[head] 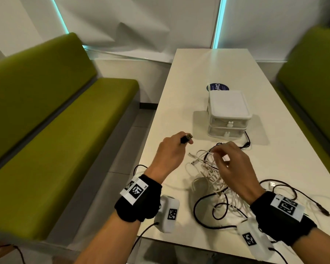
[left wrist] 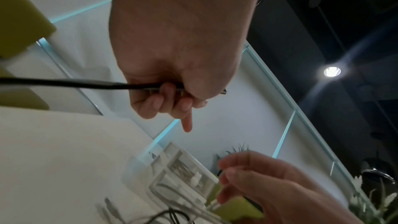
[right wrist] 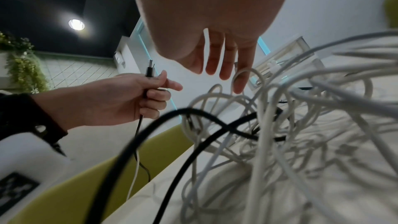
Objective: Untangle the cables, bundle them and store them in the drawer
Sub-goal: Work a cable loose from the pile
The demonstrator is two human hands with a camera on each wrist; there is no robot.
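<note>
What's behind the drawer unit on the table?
A round blue sticker shows on the table just behind the drawer unit. The unit covers the sticker's near part, so its print is cut off. A black cable runs out beside the unit's right base.

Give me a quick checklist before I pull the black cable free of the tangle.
1. Left hand grips the black cable at its plug end: ok.
2. Right hand free to steady the white cables: ok, fingers straight, holding nothing.
3. Black cable clear of the white loops: not ok, it threads through them.
4. Drawer unit open to receive bundles: not ok, both drawers closed.
5. Far end of the black cable free: cannot tell.
</note>
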